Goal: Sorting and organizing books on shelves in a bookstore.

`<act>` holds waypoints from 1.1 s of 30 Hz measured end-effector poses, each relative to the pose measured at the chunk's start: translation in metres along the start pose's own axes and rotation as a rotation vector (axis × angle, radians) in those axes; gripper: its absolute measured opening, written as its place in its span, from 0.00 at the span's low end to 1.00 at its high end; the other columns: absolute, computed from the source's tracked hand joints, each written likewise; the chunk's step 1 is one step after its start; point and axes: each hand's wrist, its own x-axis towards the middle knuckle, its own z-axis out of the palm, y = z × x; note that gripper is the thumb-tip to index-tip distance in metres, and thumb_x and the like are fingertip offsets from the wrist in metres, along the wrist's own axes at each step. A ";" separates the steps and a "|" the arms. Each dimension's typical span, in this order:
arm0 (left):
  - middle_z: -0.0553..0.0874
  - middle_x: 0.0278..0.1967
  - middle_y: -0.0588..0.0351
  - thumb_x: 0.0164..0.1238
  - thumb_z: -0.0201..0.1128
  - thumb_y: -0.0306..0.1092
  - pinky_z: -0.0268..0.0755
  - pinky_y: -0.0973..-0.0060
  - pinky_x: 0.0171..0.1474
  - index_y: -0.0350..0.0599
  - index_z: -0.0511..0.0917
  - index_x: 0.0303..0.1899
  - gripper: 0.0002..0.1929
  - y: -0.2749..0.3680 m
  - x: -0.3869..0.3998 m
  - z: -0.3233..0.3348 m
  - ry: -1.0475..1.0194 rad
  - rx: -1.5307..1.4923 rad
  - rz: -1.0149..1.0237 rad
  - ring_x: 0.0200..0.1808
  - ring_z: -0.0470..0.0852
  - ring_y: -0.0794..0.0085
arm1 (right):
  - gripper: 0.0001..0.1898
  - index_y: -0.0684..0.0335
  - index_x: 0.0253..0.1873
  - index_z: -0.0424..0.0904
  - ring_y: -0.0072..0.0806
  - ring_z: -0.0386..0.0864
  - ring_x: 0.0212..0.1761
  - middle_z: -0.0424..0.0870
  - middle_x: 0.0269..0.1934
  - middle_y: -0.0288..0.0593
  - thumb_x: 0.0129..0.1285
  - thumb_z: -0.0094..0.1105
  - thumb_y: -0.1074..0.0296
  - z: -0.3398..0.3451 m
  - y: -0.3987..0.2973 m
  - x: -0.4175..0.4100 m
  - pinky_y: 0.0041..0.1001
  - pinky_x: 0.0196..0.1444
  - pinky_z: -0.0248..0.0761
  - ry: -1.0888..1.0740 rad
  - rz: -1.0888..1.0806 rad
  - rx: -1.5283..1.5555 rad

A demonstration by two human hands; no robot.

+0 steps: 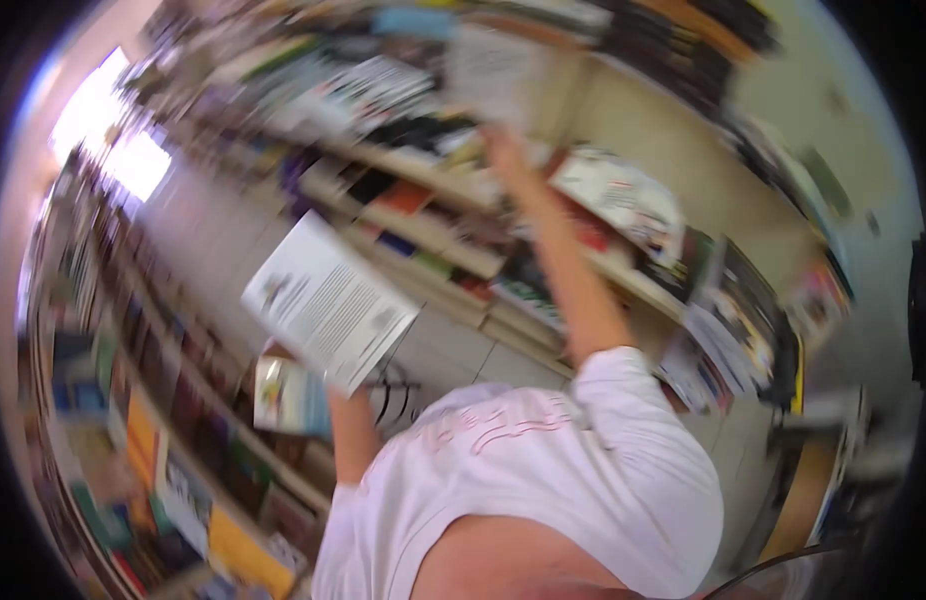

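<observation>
A white booklet or book with printed text (332, 300) lies tilted over the aisle, with my left hand (343, 391) at its lower edge, the fingers mostly hidden by it. My right arm stretches up to the shelf, where my right hand (500, 139), blurred, is at the lower edge of a pale printed sheet or book (493, 64). Stacked books and papers (380, 90) lie left of that hand. To its lower right a white printed cover (620, 195) rests on the shelf.
Bookshelves (628, 289) packed with books run along the upper right. Another full bookshelf (200, 405) lines the left side. Between them is a tiled floor (215, 217). A box or book with a picture (279, 394) is beside my left hand. Bright windows are at the upper left.
</observation>
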 end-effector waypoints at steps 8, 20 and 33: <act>0.75 0.54 0.39 0.67 0.52 0.46 0.74 0.63 0.53 0.36 0.65 0.61 0.27 0.036 -0.001 0.073 0.006 -0.167 0.038 0.53 0.77 0.54 | 0.22 0.68 0.46 0.77 0.31 0.75 0.34 0.80 0.31 0.48 0.66 0.51 0.50 -0.001 0.042 0.045 0.28 0.42 0.67 0.188 0.055 0.070; 0.73 0.56 0.37 0.68 0.48 0.52 0.76 0.61 0.50 0.39 0.65 0.62 0.29 0.073 -0.014 0.010 0.015 -0.198 0.091 0.55 0.75 0.48 | 0.30 0.65 0.62 0.66 0.51 0.69 0.59 0.68 0.60 0.58 0.64 0.51 0.48 0.113 0.053 0.088 0.40 0.57 0.62 -0.006 -0.191 -0.411; 0.69 0.60 0.39 0.69 0.47 0.52 0.74 0.64 0.53 0.42 0.62 0.64 0.29 0.077 -0.021 -0.024 0.102 -0.313 0.216 0.58 0.73 0.55 | 0.11 0.60 0.49 0.75 0.29 0.75 0.44 0.78 0.47 0.41 0.63 0.56 0.66 0.154 -0.166 -0.032 0.29 0.50 0.70 -0.512 0.018 0.778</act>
